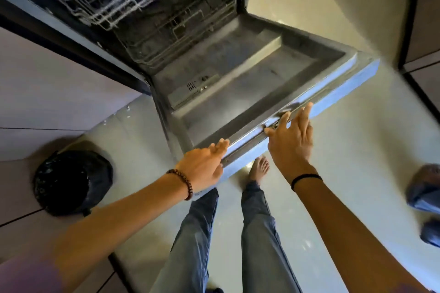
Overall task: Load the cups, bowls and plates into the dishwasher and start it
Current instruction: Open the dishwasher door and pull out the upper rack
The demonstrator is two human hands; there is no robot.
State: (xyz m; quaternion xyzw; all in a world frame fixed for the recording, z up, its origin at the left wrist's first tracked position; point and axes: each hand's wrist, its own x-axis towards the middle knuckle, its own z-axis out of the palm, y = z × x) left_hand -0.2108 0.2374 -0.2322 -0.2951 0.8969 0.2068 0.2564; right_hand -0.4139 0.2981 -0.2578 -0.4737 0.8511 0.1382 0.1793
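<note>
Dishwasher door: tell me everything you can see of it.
The grey metal-looking dishwasher door is open, swung down towards the person. Its inner face is a dull, steel-like stepped recess with a rectangular detergent compartment beside a small vent grille. Its top edge looks shiny silver-blue. The left hand lies on that edge near its corner, grip unclear. The right hand touches the edge with straight, spread fingers. Blur hides finer detail.

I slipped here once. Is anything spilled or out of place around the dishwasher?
Yes: a few small pale splashes lie on the floor just left of the open dishwasher door, near its hinge. They look like water drops, though blur leaves that uncertain. Nothing else stands out.
</note>
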